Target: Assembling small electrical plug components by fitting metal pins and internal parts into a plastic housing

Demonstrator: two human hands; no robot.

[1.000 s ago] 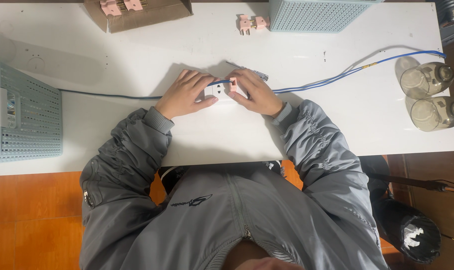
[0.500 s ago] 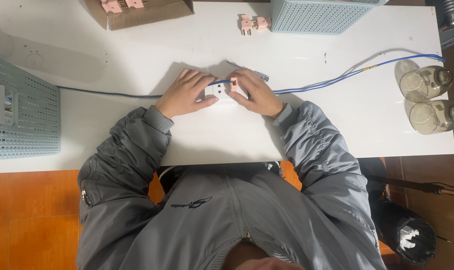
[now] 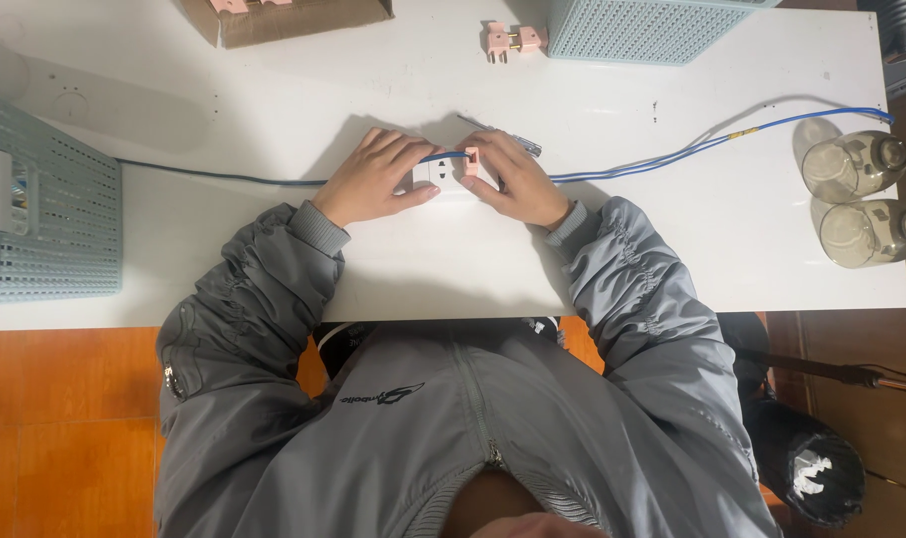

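In the head view, we note first the packaging along the far edge of the white table (image 3: 224,269): a brown cardboard box (image 3: 294,18) lies at the upper left, cut off by the frame, with pink parts showing inside it; we cannot read any label on it. A pale blue perforated basket (image 3: 642,28) stands at the upper centre right, and a second pale blue basket (image 3: 44,214) stands at the left edge of the table. A loose pink plug part (image 3: 513,40) lies just beside the upper basket. At the table centre we find the white socket module (image 3: 443,172), held flat on the tabletop between both hands. The left hand (image 3: 373,179) grips its left side, fingers curled and pressed together over the top edge. The right hand (image 3: 513,179) holds its right side, fingers curled close together and pinching a small pink piece (image 3: 471,161) against the module. A blue cable (image 3: 672,151) runs from the module to the right across the table, and a darker length of cable (image 3: 214,175) runs off to the left. A slim screwdriver (image 3: 503,137) lies just behind the right hand. Two clear glass jars (image 3: 862,199) lie near the right edge, well apart from the hands. The grey jacket sleeves (image 3: 274,289) cover the near table edge.
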